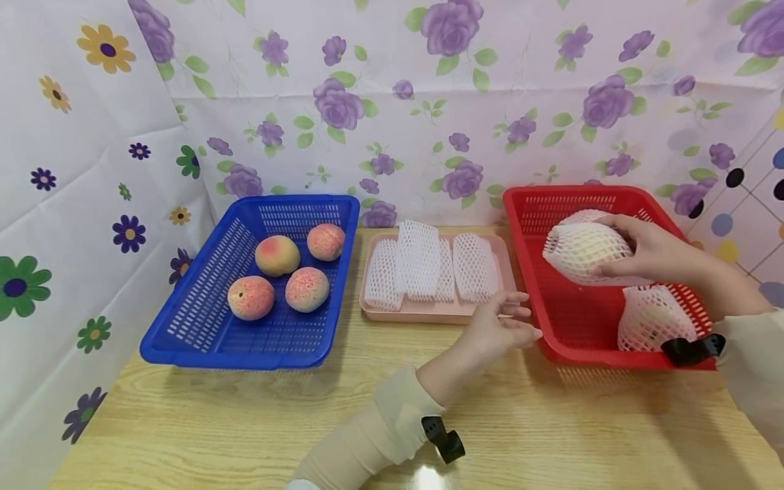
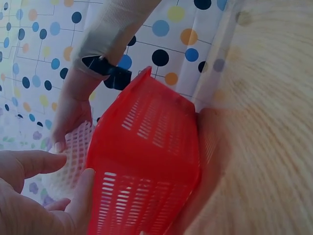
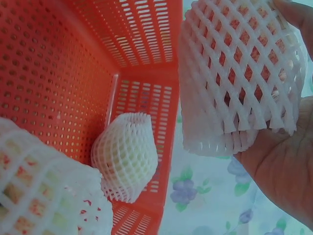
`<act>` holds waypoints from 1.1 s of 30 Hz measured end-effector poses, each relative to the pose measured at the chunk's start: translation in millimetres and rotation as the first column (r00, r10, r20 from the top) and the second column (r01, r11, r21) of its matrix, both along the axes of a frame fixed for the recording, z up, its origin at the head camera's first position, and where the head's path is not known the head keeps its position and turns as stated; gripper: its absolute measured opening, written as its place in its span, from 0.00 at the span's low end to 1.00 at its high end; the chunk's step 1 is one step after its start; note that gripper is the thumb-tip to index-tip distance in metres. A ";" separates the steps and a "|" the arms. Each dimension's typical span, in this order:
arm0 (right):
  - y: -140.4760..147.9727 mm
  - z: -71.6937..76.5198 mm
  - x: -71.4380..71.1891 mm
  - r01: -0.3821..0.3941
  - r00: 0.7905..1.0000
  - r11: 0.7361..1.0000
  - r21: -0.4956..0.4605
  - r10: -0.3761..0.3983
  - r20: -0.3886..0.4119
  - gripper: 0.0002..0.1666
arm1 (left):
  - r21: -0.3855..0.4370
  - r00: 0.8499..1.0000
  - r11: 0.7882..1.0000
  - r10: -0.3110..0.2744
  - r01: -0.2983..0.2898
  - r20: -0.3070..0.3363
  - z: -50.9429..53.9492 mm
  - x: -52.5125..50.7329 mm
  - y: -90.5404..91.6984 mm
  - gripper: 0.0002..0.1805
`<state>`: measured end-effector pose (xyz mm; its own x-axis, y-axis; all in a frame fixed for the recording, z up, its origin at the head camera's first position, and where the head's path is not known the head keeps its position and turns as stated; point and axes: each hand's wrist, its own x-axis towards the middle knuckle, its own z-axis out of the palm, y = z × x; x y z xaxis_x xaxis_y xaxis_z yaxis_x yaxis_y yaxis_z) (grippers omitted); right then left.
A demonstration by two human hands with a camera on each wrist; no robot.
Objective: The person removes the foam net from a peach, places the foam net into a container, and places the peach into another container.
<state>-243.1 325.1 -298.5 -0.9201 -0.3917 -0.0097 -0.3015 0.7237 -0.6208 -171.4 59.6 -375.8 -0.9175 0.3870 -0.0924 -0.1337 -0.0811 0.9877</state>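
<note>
My right hand (image 1: 652, 252) grips a peach in a white foam net sleeve (image 1: 584, 250), holding it above the red basket (image 1: 572, 323). Pink mottled skin shows through that net in the right wrist view. Two more netted peaches lie in the basket: one at the near right corner (image 1: 652, 320), the other (image 3: 124, 159) partly behind the held fruit in the head view. My left hand (image 1: 493, 327) is just outside the basket's left wall, fingers loosely spread and nothing held. Whether its fingertips touch the rim, I cannot tell.
Several bare peaches (image 1: 278, 256) sit in a blue basket (image 1: 202, 340) on the left. Between the baskets, a pink tray (image 1: 422, 314) carries several white foam net sleeves (image 1: 418, 257). Flowered cloth (image 1: 398, 136) hangs behind the wooden table (image 1: 245, 429).
</note>
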 end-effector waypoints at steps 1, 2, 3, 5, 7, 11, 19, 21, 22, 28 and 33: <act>-1.0 -1.0 0.9 -0.007 1.000 1.000 -0.016 0.007 -0.005 0.40 | -0.029 0.999 1.000 -0.006 0.005 -0.041 1.0 -1.1 -2.6 0.26; -1.8 -2.3 1.5 -0.014 1.000 0.999 -0.031 0.014 -0.008 0.40 | -0.054 0.997 0.999 -0.010 0.006 -0.076 2.2 -2.1 -5.0 0.27; -2.5 -3.2 2.5 -0.020 1.000 0.999 -0.040 0.019 -0.010 0.39 | -0.078 0.994 0.997 -0.017 0.008 -0.110 3.5 -3.0 -7.4 0.27; -3.9 -4.1 4.3 -0.033 0.999 0.998 -0.050 0.032 -0.023 0.39 | -0.101 0.986 0.995 -0.024 0.007 -0.164 6.1 -4.8 -11.6 0.27; -5.2 -4.5 6.6 -0.035 0.999 0.998 -0.044 0.033 -0.029 0.39 | -0.116 0.979 0.993 -0.028 0.004 -0.201 8.7 -6.0 -15.0 0.28; -7.6 -4.6 12.1 -0.024 0.998 1.000 -0.005 0.024 -0.050 0.41 | -0.132 0.975 0.991 -0.017 -0.012 -0.222 12.6 -7.5 -19.3 0.30; -16.9 -5.9 19.8 -0.047 0.996 0.999 0.002 0.047 -0.071 0.42 | -0.148 0.956 0.989 -0.038 -0.006 -0.291 15.6 -10.6 -23.9 0.37; -19.0 -5.0 22.0 -0.056 0.997 0.998 0.007 0.056 -0.045 0.43 | -0.149 0.947 0.989 -0.043 -0.005 -0.317 16.0 -11.3 -24.5 0.38; -20.3 -4.6 23.2 -0.063 0.997 0.998 0.005 0.064 -0.031 0.43 | -0.145 0.942 0.989 -0.046 -0.003 -0.333 15.9 -11.9 -24.4 0.39; -31.0 -6.3 29.7 -0.125 0.992 0.991 -0.039 0.125 -0.014 0.43 | -0.157 0.899 0.988 -0.076 0.008 -0.431 15.3 -14.1 -22.0 0.43; -39.1 -10.3 34.7 -0.184 0.983 0.978 -0.097 0.183 -0.015 0.40 | -0.195 0.847 0.981 -0.106 0.002 -0.522 12.8 -15.6 -19.9 0.46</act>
